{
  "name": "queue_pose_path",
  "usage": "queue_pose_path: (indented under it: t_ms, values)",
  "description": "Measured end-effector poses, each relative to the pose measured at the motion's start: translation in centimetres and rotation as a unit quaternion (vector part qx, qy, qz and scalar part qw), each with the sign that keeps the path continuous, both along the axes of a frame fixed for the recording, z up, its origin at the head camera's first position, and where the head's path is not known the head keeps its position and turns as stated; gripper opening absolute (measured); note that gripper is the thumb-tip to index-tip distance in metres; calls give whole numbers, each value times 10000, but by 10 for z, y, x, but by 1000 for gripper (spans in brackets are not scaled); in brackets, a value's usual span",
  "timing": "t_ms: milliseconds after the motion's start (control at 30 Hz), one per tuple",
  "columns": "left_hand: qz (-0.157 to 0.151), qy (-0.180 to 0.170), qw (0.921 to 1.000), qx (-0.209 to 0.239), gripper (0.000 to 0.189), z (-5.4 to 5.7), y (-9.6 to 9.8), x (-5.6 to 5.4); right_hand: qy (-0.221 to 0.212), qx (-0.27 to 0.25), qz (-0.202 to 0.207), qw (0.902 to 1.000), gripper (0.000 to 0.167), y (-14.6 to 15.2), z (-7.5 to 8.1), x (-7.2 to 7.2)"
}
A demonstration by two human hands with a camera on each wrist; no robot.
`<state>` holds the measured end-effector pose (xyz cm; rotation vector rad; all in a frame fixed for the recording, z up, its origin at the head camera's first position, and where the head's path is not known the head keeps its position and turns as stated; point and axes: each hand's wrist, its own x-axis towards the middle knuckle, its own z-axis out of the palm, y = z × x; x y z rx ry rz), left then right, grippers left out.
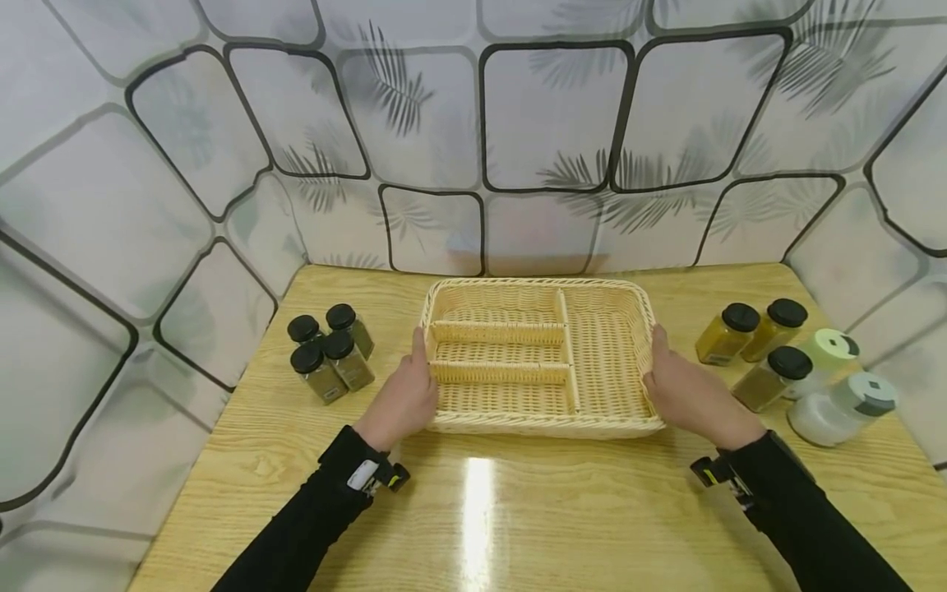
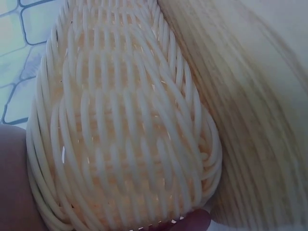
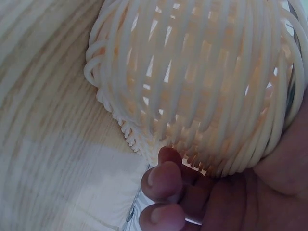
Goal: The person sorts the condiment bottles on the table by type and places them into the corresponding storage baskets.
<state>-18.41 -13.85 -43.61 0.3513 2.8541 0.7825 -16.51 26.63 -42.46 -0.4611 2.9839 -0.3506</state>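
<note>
A pale woven wicker basket sits at the back middle of the table, its inside split by dividers into several compartments. My left hand grips its left end, thumb along the rim. On the opposite end, my right hand holds the rim with its thumb up. In the left wrist view the basket's woven wall fills the middle, with a fingertip at its lower edge. The right wrist view shows curled fingers at the underside of the weave.
Several black-lidded spice jars stand grouped left of the basket. To its right are yellow-filled jars, another black-lidded jar, a green-lidded jar and a white-filled jar. A patterned curtain borders the wooden table.
</note>
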Motion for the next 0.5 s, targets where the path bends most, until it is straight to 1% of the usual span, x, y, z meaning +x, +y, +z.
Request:
queue_pose_path:
  t_ms: [100, 267, 367, 500]
  values:
    - [49, -21, 10000, -44, 75, 0, 0, 3, -98, -3, -139, 9999, 70, -1, -1, 1]
    - [117, -94, 9999, -26, 75, 0, -1, 8, -48, 38, -188, 9998, 70, -3, -1, 6]
    - [84, -79, 9999, -1, 75, 0, -1, 10, 65, 80, -142, 9998, 70, -2, -2, 9]
    - [-28, 79, 10000, -35, 76, -1, -1, 11, 81, 89, -171, 9998, 71, -1, -3, 12]
